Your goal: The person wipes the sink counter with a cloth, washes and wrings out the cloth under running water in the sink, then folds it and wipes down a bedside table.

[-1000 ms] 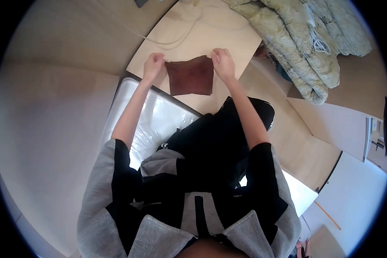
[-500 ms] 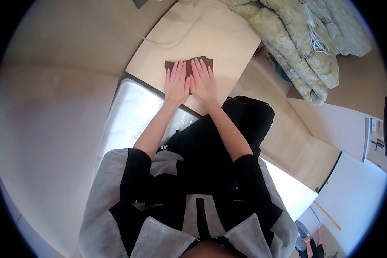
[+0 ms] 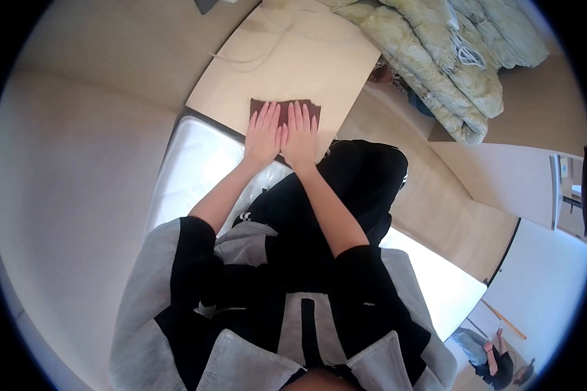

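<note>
A dark brown piece of cloth (image 3: 284, 112) lies flat on the light wooden tabletop (image 3: 274, 75), close to its near edge. My left hand (image 3: 263, 135) rests palm down on the left half of the cloth, fingers stretched forward. On the right half lies my right hand (image 3: 300, 135), also flat with its fingers extended. The two hands are side by side, thumbs close together. Much of the cloth is hidden beneath them; its far edge, uneven at the right corner, shows beyond the fingertips.
A thin pale cable (image 3: 241, 61) runs across the far part of the tabletop. Folded patterned bedding (image 3: 430, 65) with a coiled white cord (image 3: 466, 51) lies at the upper right. A plastic-covered white mattress (image 3: 192, 156) is under me. Another person (image 3: 496, 358) appears at the lower right.
Both hands and the cloth have shifted slightly toward me relative to the tabletop. The view has also moved a little, and more of the other person shows at the lower right.
</note>
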{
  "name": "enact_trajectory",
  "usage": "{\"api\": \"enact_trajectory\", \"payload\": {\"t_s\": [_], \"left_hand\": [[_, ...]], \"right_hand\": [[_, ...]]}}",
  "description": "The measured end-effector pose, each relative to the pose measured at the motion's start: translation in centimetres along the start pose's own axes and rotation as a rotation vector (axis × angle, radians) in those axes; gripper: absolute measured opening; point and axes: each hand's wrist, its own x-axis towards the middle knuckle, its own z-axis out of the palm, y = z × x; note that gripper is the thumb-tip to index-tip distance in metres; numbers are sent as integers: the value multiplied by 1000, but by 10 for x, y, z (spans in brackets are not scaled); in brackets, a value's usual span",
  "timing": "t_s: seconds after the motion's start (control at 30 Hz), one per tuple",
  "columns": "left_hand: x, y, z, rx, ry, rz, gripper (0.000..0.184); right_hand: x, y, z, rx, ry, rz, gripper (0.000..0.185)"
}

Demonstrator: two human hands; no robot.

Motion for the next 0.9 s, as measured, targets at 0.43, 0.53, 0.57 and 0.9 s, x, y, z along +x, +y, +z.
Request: {"api": "enact_trajectory", "payload": {"t_s": [0.43, 0.53, 0.57, 0.9], "left_hand": [[199, 9, 56, 63, -49, 230, 53], [228, 9, 62, 34, -2, 249, 53], [227, 9, 64, 35, -15, 239, 54], [123, 24, 45, 19, -67, 300, 53]], "right_hand": [[139, 119, 16, -109, 97, 134, 55], [174, 135, 19, -142, 81, 141, 56], [172, 136, 22, -127, 98, 143, 56], [63, 82, 10, -89, 141, 245, 55]]}}
